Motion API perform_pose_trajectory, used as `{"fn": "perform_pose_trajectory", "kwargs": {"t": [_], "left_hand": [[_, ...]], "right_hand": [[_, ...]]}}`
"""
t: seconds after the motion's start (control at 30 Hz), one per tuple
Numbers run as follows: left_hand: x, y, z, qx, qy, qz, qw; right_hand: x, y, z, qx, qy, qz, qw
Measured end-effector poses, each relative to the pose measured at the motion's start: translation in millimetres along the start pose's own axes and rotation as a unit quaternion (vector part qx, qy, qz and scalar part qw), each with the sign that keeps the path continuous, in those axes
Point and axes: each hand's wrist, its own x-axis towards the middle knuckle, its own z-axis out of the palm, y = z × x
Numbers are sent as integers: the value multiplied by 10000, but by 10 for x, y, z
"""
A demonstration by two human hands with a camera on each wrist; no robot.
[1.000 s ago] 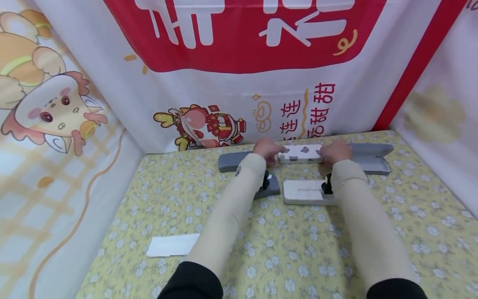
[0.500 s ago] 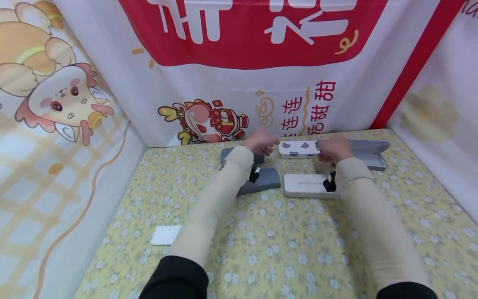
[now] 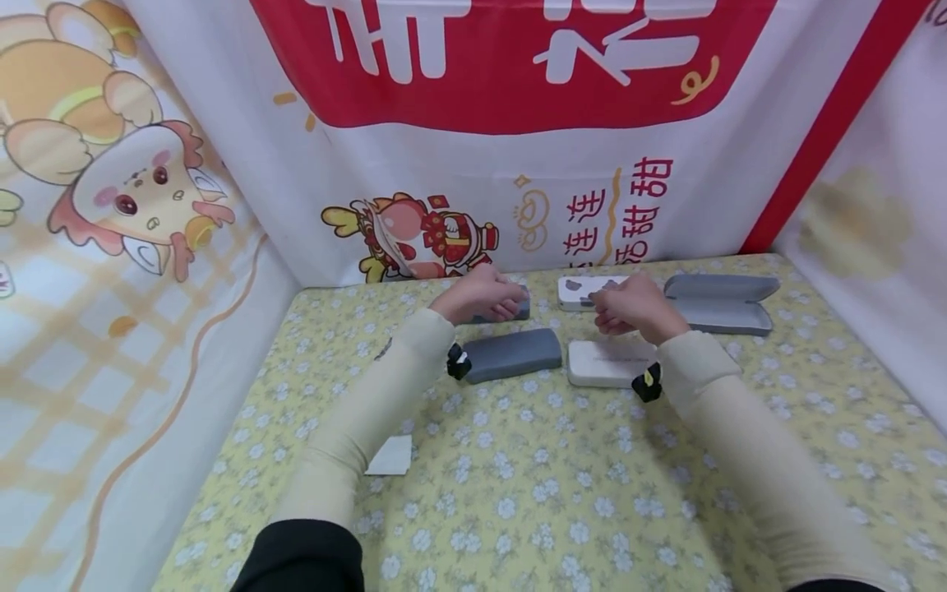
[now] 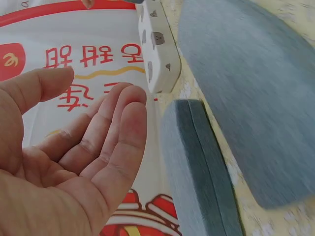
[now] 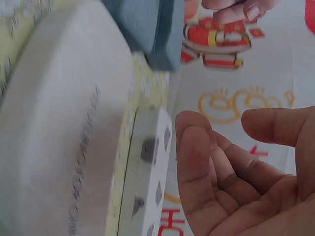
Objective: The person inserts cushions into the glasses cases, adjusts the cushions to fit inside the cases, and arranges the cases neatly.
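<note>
My left hand (image 3: 479, 294) hovers over the grey case (image 3: 522, 306) at the back left, hiding part of it. In the left wrist view its fingers are loosely bent and hold nothing. My right hand (image 3: 635, 307) is in the air in front of the white case with grey spots (image 3: 575, 289), covering its right part. The right wrist view shows thumb and fingers apart with nothing between them. Nearer the front lie a closed grey case (image 3: 515, 353) and a white case with printed letters (image 3: 602, 366), side by side.
A grey case (image 3: 721, 308) stands with its lid up at the back right. A white sheet (image 3: 392, 456) lies partly behind the left forearm on the flowered cloth (image 3: 518, 493). Fabric walls rise at the back and on both sides.
Both hands have let go of the spotted case. The left hand has moved left, and the right hand has drawn back a little toward me. The spotted case stays by the back wall.
</note>
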Motion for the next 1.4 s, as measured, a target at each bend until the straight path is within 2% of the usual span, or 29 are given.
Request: {"fn": "perform_pose_trajectory", "kwargs": {"t": [0.13, 0.33, 0.5, 0.67, 0.93, 1.17, 1.4], "left_hand": [[-129, -94, -67, -16, -53, 99, 9999], [-363, -212, -112, 119, -171, -3, 9998], [-539, -309, -123, 129, -297, 8, 9995], [-748, -449, -155, 191, -268, 107, 9994], [-1137, -731, -176, 410, -95, 166, 9990], [-1391, -1081, -248, 198, 95, -188, 9996], [-1646, -1343, -407, 223, 467, -47, 9986]], "right_hand": [[-61, -1, 82, -64, -274, -60, 9996], [-129, 5, 255, 16, -608, -185, 9980], [-196, -2, 424, -10, -868, -474, 9951], [-271, -28, 631, -14, -1112, -745, 9910], [-399, -60, 1007, -11, -1559, -1029, 9824], [-463, -100, 1344, -312, -1889, -1156, 9747], [-524, -231, 1657, -420, -2216, -1360, 9647]]}}
